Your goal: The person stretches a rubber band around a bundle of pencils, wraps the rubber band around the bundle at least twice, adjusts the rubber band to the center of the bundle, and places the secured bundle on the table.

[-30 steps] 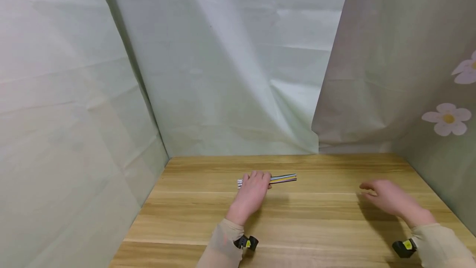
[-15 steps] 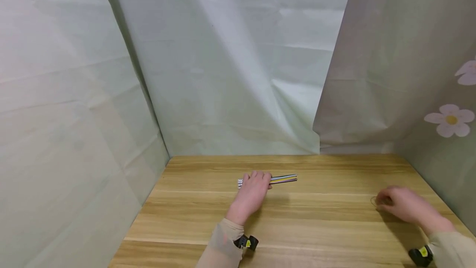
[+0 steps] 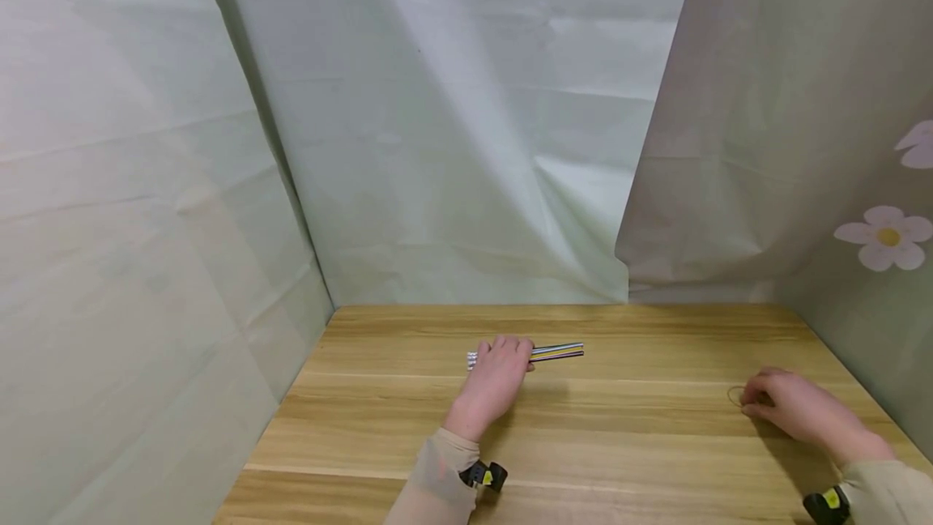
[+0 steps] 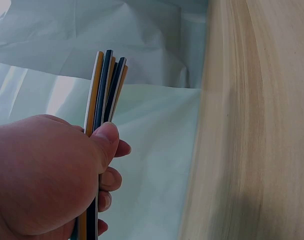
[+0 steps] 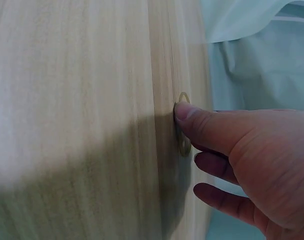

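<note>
Over the middle of the table, my left hand (image 3: 490, 386) grips a bundle of several slim pencils (image 3: 558, 352). The left wrist view shows their striped gold and dark blue shafts, the thumb lying across them and the other fingers wrapped round behind. At the right part of the table is a thin tan rubber band (image 5: 184, 153). My right hand (image 3: 798, 407) pinches this band at the table surface, thumb on its near side; the index fingertip is hidden behind. The other right fingers are loosely bent, apart from the band.
The wooden table (image 3: 605, 460) reaches back to pale cloth sheets (image 3: 466, 144) hanging behind and at both sides. White flower prints (image 3: 885, 238) mark the right sheet. A small black camera (image 3: 487, 475) is strapped to the left wrist, another (image 3: 827, 503) to the right.
My right hand has moved right and slightly nearer, its fingers closing on the rubber band, which now shows beside the fingertips. The left hand and pencils have stayed in place.
</note>
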The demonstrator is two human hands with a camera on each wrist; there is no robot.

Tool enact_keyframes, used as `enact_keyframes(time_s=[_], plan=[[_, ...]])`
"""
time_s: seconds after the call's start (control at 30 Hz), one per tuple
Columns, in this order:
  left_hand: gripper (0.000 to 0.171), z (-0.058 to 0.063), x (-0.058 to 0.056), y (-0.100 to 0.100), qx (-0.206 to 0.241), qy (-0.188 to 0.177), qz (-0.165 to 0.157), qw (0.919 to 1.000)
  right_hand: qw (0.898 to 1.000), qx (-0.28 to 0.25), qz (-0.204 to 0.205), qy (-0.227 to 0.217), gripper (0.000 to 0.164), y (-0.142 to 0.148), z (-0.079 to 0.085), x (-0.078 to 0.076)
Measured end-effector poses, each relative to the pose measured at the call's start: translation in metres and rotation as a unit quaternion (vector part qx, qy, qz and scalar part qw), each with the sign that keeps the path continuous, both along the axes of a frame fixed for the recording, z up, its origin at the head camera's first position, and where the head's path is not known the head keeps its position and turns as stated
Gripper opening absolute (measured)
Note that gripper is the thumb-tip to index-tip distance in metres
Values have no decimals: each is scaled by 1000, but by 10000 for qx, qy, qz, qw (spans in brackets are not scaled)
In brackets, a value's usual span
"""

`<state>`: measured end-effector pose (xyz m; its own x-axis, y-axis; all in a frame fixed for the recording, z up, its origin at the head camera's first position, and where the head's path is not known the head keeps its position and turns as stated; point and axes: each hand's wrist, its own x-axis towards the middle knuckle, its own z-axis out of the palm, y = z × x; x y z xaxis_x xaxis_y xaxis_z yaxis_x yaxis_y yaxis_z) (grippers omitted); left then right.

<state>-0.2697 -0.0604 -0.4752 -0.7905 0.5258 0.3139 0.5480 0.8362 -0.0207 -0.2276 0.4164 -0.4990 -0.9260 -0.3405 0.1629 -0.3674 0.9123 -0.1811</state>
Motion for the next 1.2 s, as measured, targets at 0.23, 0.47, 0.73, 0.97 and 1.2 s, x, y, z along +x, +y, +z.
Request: enact_keyframes(time_s=[0.23,0.47,0.73,0.97,1.2], plan=[[15,-1,-1,0,-27,1,7,10000,9998,17,101,153,20,0,-2,0],[16,0,-1,0,-37,-63,23,10000,9999,24,108,-86,20,-1,-2,1],[16,-2,-1,1,-62,85,18,9999,9990,21,-81,-430,16,-1,2,1],[15,-1,-2,-1,-33,-14,46,10000,9988,-225,-165,-414,13,-6,2,-2],[14,0,-1,0,30,-138,33,9999,9974,-672,-252,-99,10,-15,1,-9]])
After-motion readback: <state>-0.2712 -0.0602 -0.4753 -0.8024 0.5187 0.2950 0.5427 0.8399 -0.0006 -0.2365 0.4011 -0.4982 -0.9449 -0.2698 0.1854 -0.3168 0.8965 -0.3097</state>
